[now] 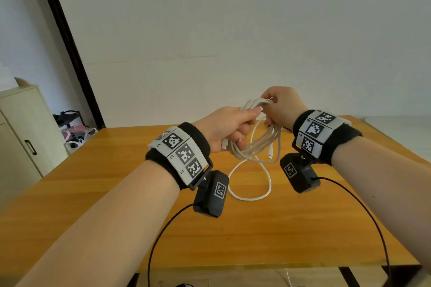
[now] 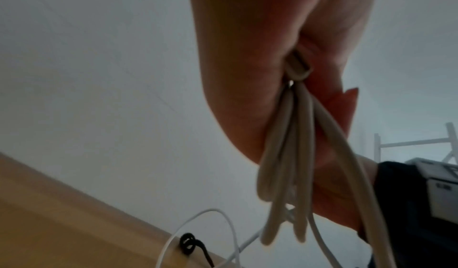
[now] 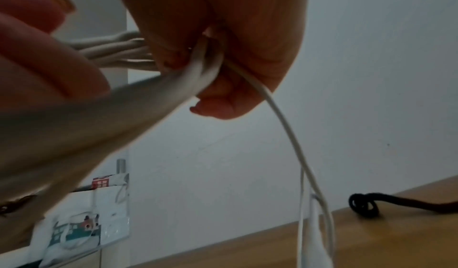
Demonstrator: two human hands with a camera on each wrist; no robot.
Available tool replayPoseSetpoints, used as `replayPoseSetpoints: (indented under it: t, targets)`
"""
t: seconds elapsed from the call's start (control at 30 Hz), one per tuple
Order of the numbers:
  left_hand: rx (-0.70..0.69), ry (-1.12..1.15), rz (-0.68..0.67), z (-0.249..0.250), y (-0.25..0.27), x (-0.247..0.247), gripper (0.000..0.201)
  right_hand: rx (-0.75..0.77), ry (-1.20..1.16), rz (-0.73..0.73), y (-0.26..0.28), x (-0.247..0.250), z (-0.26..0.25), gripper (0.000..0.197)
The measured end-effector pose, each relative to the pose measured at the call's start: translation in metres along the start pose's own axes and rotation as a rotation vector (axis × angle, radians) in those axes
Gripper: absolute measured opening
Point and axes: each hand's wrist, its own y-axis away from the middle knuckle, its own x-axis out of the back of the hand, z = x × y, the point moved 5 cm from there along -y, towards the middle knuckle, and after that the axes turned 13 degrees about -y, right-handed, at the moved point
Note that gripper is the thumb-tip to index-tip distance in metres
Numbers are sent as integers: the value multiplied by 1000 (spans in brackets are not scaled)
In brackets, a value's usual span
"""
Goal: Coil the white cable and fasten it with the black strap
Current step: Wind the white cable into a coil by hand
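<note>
I see the white cable (image 1: 255,144) bunched into several loops, held up in the air between my two hands. My left hand (image 1: 227,127) is wrapped tight around one side of the loops, with one plug end sticking out just under its fingers. My right hand (image 1: 283,106) pinches the top of the same loops, close beside the left one. So I think most of the coiling is done.

Not all of it, though. One long loose loop of the cable hangs down below my hands and lies on the table (image 1: 116,193). That part must be wound in too.

The black strap (image 3: 364,205) lies on the table, well away from both hands, on the far side of the hanging loop. Nothing touches it. I judge the fastening has not started, so that step is all left to do.
</note>
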Motion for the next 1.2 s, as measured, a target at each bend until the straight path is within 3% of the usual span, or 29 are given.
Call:
replayPoseSetpoints:
  t: [0.2, 0.37, 0.53, 0.6, 0.7, 0.8, 0.87, 0.97, 1.03, 1.1, 1.2]
  targets:
    - [-26, -18, 2, 4, 0, -9, 38, 21, 98, 29, -2, -1, -3, 20]
    - [-66, 47, 84, 0, 0, 0, 39, -75, 27, -126, 0, -2, 9, 28]
    - [-91, 259, 126, -3, -1, 18, 41, -258, -290, -238, 13, -4, 33, 70]
    - [-98, 356, 153, -3, -2, 24, 41, -322, -401, -243, 16, -6, 41, 76]
    - [-118, 474, 211, -2, -3, 32, 41, -384, -397, -211, 19, -5, 53, 44]
    - [-145, 565, 250, 0, -5, 36, 42, -356, -210, -322, 27, -10, 59, 19]
    - [-150, 596, 273, -1, -8, 37, 41, -359, -220, -352, 30, -17, 60, 6]
    - [-153, 617, 328, -4, -11, 39, 41, -398, -312, -250, 26, -23, 57, 18]
    - [-163, 625, 374, -5, -12, 42, 41, -397, -286, -208, 25, -25, 56, 16]
    - [-179, 630, 424, -5, -11, 46, 40, -384, -119, -285, 26, -28, 56, 6]
    - [-209, 605, 498, -5, -9, 53, 38, -373, 195, -451, 32, -34, 61, 18]
